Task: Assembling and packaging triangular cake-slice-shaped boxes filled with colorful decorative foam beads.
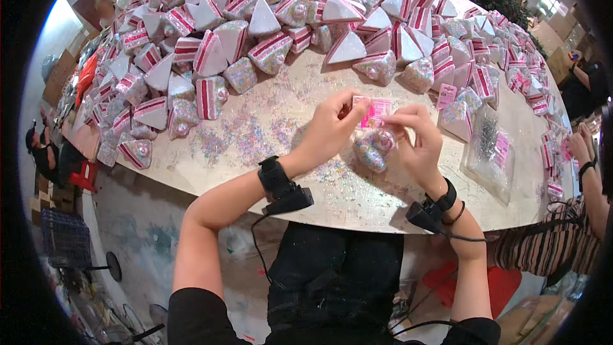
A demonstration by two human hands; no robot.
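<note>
Left hand [332, 121] and right hand [415, 137] both pinch a pink header card [372, 112] atop a glittery pouch [373, 148] over the table [268, 172].

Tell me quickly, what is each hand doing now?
Left hand: closed, pinching the pink card on top of the glitter packet.
Right hand: closed, pinching the same card from its other side.

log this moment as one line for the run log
left hand: pinching pink card | right hand: pinching same card above glitter pouch | table: heap of finished pouches behind
</note>
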